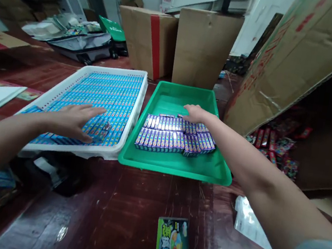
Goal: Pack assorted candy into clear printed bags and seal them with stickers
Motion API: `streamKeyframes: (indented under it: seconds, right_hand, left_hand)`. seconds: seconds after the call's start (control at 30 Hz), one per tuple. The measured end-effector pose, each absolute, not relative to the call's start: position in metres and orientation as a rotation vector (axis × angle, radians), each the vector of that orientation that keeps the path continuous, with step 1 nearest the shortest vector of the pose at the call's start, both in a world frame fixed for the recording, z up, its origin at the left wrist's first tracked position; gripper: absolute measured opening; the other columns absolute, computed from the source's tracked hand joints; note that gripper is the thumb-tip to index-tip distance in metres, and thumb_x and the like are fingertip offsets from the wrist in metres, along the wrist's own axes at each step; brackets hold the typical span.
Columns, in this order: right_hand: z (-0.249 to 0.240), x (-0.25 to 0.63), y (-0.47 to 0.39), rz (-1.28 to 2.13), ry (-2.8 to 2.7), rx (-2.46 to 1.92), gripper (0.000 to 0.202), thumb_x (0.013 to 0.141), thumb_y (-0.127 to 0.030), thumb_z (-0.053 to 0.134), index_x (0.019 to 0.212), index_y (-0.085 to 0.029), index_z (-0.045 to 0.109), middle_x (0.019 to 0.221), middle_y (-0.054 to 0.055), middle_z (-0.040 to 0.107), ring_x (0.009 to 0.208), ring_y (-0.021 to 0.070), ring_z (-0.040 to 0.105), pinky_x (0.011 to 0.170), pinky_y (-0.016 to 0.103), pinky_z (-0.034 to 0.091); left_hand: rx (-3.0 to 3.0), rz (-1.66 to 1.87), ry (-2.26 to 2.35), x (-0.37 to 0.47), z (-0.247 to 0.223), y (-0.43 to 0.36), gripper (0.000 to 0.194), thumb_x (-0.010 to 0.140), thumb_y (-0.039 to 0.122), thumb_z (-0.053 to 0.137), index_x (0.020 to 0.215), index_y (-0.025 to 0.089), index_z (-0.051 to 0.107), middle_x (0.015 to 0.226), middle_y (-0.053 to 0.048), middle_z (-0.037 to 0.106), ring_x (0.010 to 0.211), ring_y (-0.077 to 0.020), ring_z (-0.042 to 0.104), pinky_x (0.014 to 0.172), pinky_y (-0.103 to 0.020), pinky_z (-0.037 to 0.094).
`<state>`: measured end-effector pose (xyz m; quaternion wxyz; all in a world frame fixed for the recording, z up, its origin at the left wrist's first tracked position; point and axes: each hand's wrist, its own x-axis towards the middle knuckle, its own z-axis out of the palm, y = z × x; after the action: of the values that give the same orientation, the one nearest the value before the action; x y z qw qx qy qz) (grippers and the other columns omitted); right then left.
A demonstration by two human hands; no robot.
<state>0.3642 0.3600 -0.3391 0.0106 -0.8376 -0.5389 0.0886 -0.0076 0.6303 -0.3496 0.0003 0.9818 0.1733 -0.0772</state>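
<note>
My left hand hovers over a white tray filled with tight rows of small blue boxes. Its fingers are spread and hold nothing. A small shiny, dark-and-clear piece lies on the blue boxes just past the fingertips; its kind is unclear. To the right, a green tray bears rows of small purple boxes packed side by side. At the back of these rows is my right hand, fingers stretched out to the left. It covers some boxes, and whether it touches them is hard to see.
Cardboard cartons stand behind the trays. A large open carton at right has red packets beside it. A green printed box lies in front, a clear plastic sheet nearby. An open suitcase sits back left.
</note>
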Motion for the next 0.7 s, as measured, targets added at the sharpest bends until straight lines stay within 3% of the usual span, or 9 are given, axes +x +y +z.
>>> streamKeyframes:
  seconds: [0.17, 0.23, 0.33, 0.4, 0.47, 0.57, 0.67, 0.7]
  right_hand:
    - [-0.359, 0.382, 0.383, 0.323, -1.645, -2.675, 0.039, 0.094, -0.037, 0.068, 0.124, -0.013, 0.07, 0.123, 0.014, 0.072, 0.116, 0.0283, 0.065, 0.1, 0.038, 0.046]
    - [-0.355, 0.373, 0.379, 0.224, -1.6, -2.672, 0.037, 0.099, -0.035, 0.059, 0.129, -0.015, 0.067, 0.124, 0.014, 0.071, 0.122, 0.0308, 0.061, 0.104, 0.044, 0.043]
    - [-0.333, 0.342, 0.347, 0.005, -1.513, -2.639, 0.045, 0.107, -0.03, 0.036, 0.148, -0.015, 0.048, 0.137, 0.016, 0.061, 0.132, 0.0349, 0.05, 0.107, 0.051, 0.038]
    - [-0.314, 0.309, 0.302, -0.169, -1.529, -2.558, 0.047, 0.107, -0.027, 0.031, 0.151, -0.014, 0.041, 0.135, 0.013, 0.058, 0.127, 0.0339, 0.053, 0.103, 0.049, 0.042]
    - [-0.299, 0.267, 0.24, -0.191, -1.597, -2.584, 0.041, 0.103, -0.026, 0.037, 0.138, -0.012, 0.053, 0.12, 0.011, 0.062, 0.11, 0.0312, 0.062, 0.093, 0.046, 0.049]
    - [-0.297, 0.195, 0.134, 0.074, -1.629, -2.839, 0.028, 0.097, -0.017, 0.045, 0.112, -0.015, 0.068, 0.097, 0.015, 0.067, 0.084, 0.0263, 0.065, 0.071, 0.038, 0.053]
    - [-0.322, 0.133, 0.044, 0.355, -1.506, -3.002, 0.035, 0.087, -0.004, 0.049, 0.111, -0.018, 0.071, 0.091, 0.017, 0.071, 0.071, 0.0259, 0.065, 0.057, 0.037, 0.05]
    - [-0.333, 0.117, 0.022, 0.411, -1.415, -3.007, 0.04, 0.086, -0.004, 0.051, 0.119, -0.017, 0.07, 0.096, 0.018, 0.072, 0.072, 0.0276, 0.067, 0.056, 0.038, 0.051]
  left_hand:
    - [3.088, -0.237, 0.422, 0.01, -0.365, 0.626, 0.086, 0.084, 0.079, 0.052, 0.138, 0.012, 0.056, 0.143, -0.014, 0.06, 0.145, -0.0356, 0.04, 0.115, -0.066, 0.018]
    - [3.116, -0.101, 0.458, 0.014, -0.357, 0.619, 0.094, 0.084, 0.086, 0.037, 0.132, 0.007, 0.058, 0.139, -0.016, 0.062, 0.141, -0.0354, 0.045, 0.114, -0.068, 0.016]
    - [3.127, 0.318, 0.483, 0.015, -0.331, 0.591, 0.102, 0.086, 0.081, 0.015, 0.134, -0.002, 0.05, 0.143, -0.017, 0.054, 0.139, -0.0377, 0.044, 0.113, -0.064, 0.019]
    - [3.051, 0.546, 0.353, 0.017, -0.318, 0.549, 0.096, 0.086, 0.076, 0.021, 0.142, 0.001, 0.042, 0.149, -0.01, 0.046, 0.141, -0.0383, 0.039, 0.113, -0.056, 0.023]
    - [2.936, 0.64, 0.123, 0.021, -0.317, 0.485, 0.088, 0.082, 0.071, 0.037, 0.148, 0.013, 0.039, 0.148, -0.004, 0.047, 0.14, -0.0387, 0.041, 0.114, -0.054, 0.023]
    - [2.746, 0.381, -0.142, 0.027, -0.335, 0.357, 0.085, 0.074, 0.05, 0.067, 0.15, 0.025, 0.042, 0.144, -0.01, 0.056, 0.128, -0.0404, 0.056, 0.117, -0.059, 0.028]
    - [2.537, 0.058, -0.298, 0.036, -0.365, 0.238, 0.086, 0.073, 0.04, 0.073, 0.153, 0.024, 0.044, 0.14, -0.018, 0.062, 0.122, -0.045, 0.059, 0.111, -0.061, 0.033]
    - [2.525, -0.021, -0.316, 0.041, -0.373, 0.211, 0.089, 0.072, 0.034, 0.075, 0.154, 0.022, 0.043, 0.142, -0.02, 0.061, 0.123, -0.046, 0.059, 0.111, -0.061, 0.033]
